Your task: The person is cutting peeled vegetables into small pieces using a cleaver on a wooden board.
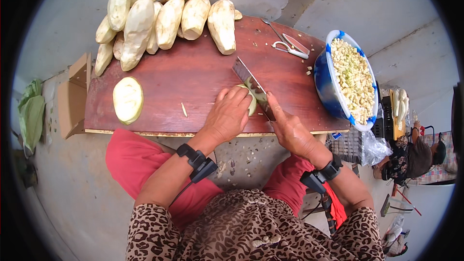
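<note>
My right hand (294, 134) grips a wide-bladed cleaver (251, 84), its blade angled away to the far left. Close beside the blade, my left hand (230, 111) presses bent fingers on a green-edged piece of peeled eggplant (252, 102), mostly hidden under the fingers. The blade stands against the right side of that piece. To the left on the dark red table (193, 82) lies a thick cut eggplant slice (128, 100). A thin pale sliver (184, 109) rests between the slice and my left hand.
Several peeled eggplants (140, 29) are heaped along the far left edge. At the far right lie a peeler (290, 50) and a slim knife-like tool (296, 43). A blue-and-white basin (328, 84) heaped with pale cubes stands right. An open cardboard box (73, 97) is left; another person (418, 157) is far right.
</note>
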Demonstrator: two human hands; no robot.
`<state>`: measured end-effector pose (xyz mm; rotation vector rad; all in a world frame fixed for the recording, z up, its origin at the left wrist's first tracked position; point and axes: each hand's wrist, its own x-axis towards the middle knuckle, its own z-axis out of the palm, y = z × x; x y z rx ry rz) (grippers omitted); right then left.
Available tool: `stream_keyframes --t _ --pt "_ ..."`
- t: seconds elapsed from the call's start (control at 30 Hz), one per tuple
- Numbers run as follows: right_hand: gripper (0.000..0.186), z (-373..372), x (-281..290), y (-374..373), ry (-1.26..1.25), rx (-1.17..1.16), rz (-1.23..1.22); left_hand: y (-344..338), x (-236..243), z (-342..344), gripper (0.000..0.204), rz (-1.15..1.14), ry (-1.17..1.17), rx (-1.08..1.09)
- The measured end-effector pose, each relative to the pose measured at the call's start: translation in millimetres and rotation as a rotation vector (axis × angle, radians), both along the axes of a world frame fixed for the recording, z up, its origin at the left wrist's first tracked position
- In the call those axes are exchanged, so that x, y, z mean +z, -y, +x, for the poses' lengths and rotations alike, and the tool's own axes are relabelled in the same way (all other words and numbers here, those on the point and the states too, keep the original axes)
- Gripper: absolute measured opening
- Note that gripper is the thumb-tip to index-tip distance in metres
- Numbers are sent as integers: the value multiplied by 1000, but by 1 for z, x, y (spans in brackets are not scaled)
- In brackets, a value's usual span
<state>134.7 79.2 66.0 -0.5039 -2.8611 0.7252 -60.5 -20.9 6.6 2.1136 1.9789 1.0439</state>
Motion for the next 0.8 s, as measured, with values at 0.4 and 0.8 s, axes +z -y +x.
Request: stream_keyframes --t 0.4,0.8 --pt "73 2 16 16 -43 20 85 3 -8 0 35 70 6 27" --pt "83 -9 28 16 135 45 141 1 -4 2 37 50 -9 27"
